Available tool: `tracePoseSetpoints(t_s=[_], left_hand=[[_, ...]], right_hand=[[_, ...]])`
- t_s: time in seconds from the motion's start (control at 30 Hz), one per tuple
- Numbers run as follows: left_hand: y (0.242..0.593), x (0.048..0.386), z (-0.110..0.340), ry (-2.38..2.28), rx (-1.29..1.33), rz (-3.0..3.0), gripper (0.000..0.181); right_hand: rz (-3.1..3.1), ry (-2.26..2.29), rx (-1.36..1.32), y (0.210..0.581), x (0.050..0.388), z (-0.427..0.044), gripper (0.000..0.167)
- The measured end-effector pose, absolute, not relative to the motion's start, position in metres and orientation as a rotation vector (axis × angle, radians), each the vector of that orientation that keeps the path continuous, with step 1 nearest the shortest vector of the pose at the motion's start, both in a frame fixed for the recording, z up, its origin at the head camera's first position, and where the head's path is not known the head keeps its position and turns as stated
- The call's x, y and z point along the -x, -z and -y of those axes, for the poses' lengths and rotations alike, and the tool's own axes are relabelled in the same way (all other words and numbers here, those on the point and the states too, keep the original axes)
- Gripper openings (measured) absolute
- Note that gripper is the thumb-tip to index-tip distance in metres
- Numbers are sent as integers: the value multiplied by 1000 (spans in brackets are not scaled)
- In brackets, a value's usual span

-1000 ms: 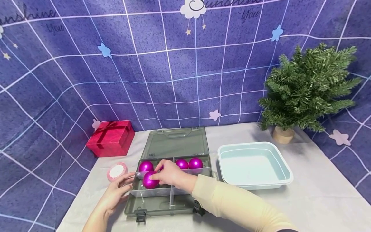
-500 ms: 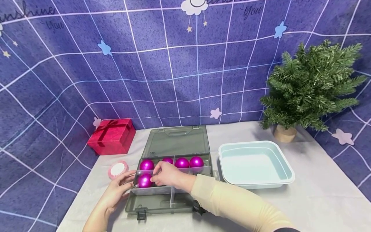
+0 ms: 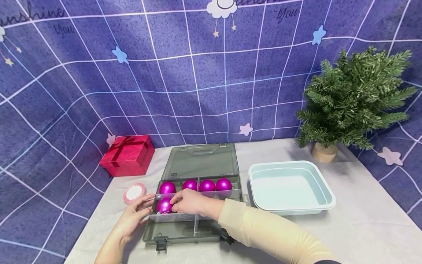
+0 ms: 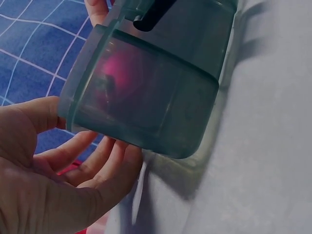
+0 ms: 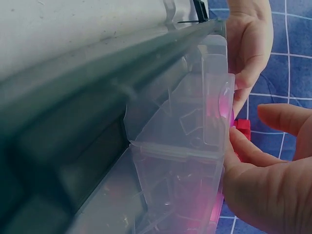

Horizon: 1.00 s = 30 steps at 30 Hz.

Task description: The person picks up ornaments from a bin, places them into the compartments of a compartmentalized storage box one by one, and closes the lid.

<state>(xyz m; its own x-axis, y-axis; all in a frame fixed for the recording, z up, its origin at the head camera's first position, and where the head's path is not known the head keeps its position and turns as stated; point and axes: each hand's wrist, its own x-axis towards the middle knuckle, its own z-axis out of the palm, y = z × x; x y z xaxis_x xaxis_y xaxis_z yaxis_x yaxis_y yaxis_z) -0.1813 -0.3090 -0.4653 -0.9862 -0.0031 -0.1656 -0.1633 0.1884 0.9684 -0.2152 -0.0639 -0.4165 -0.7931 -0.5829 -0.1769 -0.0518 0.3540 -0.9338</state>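
1. We judge the work to be partway through sorting balls into the case [image 3: 184,240], whose lid [image 3: 202,161] lies back behind it.
2. What is done, as far as we see: four magenta balls [image 3: 167,187] sit in the back row, two in its left compartment and two in its right.
3. The fifth ball [image 3: 164,205] is down in the left compartment of the middle row, behind a clear divider [image 3: 171,218]; we take it as nearly or fully placed.
4. Our right hand [image 3: 190,201] is just at that ball's right side, fingertips touching it, thumb apart from the finger in the right wrist view; we read it as released rather than clasping.
5. Our left hand [image 3: 133,212] lies against the case's left end with loosely bent fingers; we cannot tell whether it grips or merely steadies.
6. What is left: probably withdrawing both hands and perhaps closing the lid. All the balls we can see lie in the case, none in the pale blue tray [image 3: 290,189] beside it, though our right sleeve [image 3: 267,229] and hand hide some compartments.
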Motion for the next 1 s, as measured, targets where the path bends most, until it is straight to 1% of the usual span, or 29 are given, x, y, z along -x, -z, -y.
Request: tracePoseSetpoints(t_s=[0.2,0.33,0.47,0.6,0.8,1.0], left_hand=[[465,182,305,-1908,188,-2332,57],[462,184,304,-1887,216,-2352,54],[452,188,303,-1820,193,-2416,49],[434,194,305,-1740,142,-2533,46],[406,219,305,-1668,26,-2623,45],[387,262,298,-1777,-109,-2537,46]], right_hand=[[-2102,1500,533,411,218,54,21],[-2083,1558,537,397,224,41,20],[-2080,1617,510,382,237,23,21],[-2100,1665,470,365,252,0,28],[-1988,1836,332,338,285,-40,40],[-1814,2014,99,331,322,-77,50]])
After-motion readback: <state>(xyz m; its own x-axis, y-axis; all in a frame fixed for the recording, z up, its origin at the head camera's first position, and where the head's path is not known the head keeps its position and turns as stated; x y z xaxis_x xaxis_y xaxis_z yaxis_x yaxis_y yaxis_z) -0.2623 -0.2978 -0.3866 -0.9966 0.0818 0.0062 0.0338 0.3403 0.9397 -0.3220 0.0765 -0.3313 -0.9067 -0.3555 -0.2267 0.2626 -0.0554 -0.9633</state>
